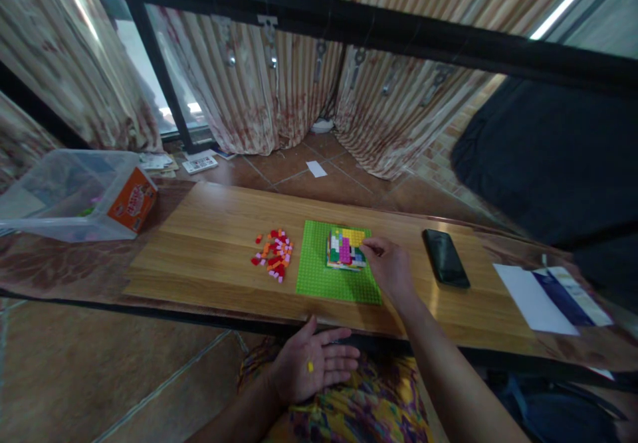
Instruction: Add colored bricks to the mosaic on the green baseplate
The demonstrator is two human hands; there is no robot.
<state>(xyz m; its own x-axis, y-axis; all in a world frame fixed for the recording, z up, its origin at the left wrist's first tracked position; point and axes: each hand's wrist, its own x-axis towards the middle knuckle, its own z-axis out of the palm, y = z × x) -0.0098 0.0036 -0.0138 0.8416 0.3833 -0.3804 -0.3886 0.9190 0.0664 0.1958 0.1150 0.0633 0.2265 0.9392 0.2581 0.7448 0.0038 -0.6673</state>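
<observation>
My left hand (315,363) is palm up over the lap, fingers stretched out, with a small yellow toy brick (310,366) lying loose on the palm. Beyond it, a green baseplate (314,273) rests on the wooden board. A low block of multicoloured bricks (345,249) stands on the plate, its top showing white, yellow, magenta, green and blue. At the right side of this block is my right hand (387,267), thumb and fingers pinched together; whatever they may hold is hidden.
A loose pile of red, orange and pink bricks (274,255) lies left of the baseplate. To the right is a black phone (445,258), then papers (535,300). A clear plastic bin (64,224) stands at the far left of the wooden board (199,250).
</observation>
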